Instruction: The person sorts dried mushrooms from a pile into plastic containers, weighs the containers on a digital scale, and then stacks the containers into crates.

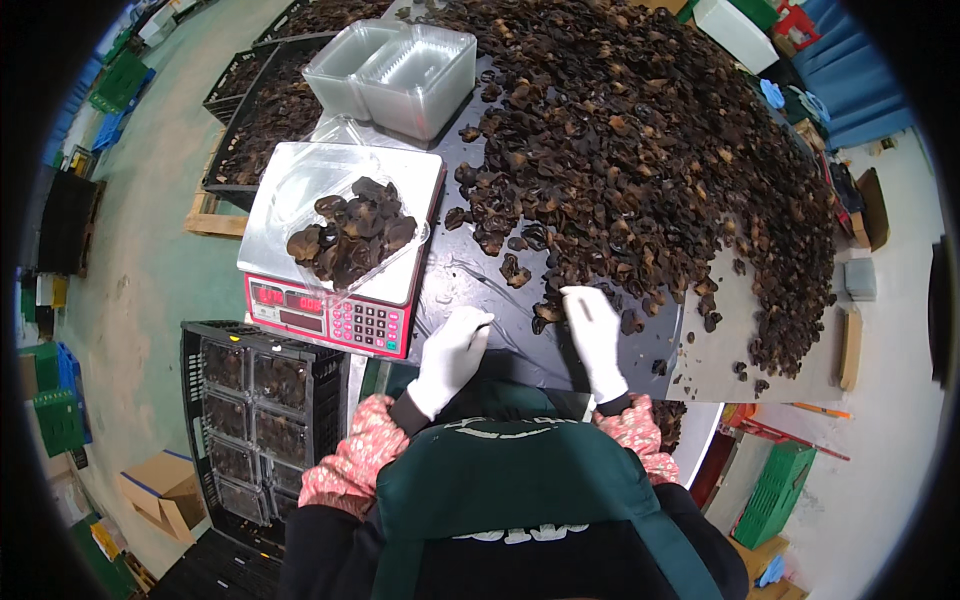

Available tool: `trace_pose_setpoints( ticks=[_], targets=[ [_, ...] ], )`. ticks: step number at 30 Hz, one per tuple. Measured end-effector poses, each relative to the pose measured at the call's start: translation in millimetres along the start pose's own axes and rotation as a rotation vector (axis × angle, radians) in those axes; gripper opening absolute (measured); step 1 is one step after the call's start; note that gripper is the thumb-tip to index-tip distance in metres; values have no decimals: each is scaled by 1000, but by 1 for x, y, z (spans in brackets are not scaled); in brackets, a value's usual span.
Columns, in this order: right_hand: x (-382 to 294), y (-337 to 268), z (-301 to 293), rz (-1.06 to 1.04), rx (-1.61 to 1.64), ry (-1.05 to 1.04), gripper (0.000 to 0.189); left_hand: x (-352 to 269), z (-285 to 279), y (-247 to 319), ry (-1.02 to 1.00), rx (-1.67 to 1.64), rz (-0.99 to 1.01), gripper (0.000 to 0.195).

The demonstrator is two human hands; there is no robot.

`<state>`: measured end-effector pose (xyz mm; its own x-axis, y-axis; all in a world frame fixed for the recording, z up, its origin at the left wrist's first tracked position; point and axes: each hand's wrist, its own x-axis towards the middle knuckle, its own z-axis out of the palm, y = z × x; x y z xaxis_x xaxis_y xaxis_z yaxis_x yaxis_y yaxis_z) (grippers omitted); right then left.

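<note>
My left hand, in a white glove, is held over the table's near edge, right of a red and silver digital scale; its fingers are curled together, and whether anything is between them I cannot tell. On the scale's plate lies an open clear plastic container holding dark wood ear mushrooms. My right hand, also white-gloved, is at the near edge of a broad heap of wood ear mushrooms, beside a few loose pieces; its fingertips are bent and their grip is unclear.
Stacks of clear plastic containers stand behind the scale. Black crates of mushrooms are at the far left. A black crate with filled clear boxes stands at the near left, close to a cardboard box. A green crate is at the lower right.
</note>
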<state>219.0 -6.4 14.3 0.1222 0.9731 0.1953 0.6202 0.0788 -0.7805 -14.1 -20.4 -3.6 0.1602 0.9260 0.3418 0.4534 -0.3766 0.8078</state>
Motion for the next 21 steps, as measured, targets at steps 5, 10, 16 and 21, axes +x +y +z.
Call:
trace_pose_setpoints(
  ticks=[5, 10, 16, 21],
  targets=[
    [-13, -8, 32, -331, -505, -192, 28, 39, 42, -9, -77, 215, -27, 34],
    [-8, 23, 22, -290, -352, -82, 22, 64, 76, -19, -138, 462, -41, 19],
    [28, 22, 20, -287, -233, 6, 25, 54, 70, -26, 39, 149, -150, 20],
    [49, 18, 37, -338, -350, -65, 37, 49, 69, -24, 38, 46, -248, 25]
  ],
)
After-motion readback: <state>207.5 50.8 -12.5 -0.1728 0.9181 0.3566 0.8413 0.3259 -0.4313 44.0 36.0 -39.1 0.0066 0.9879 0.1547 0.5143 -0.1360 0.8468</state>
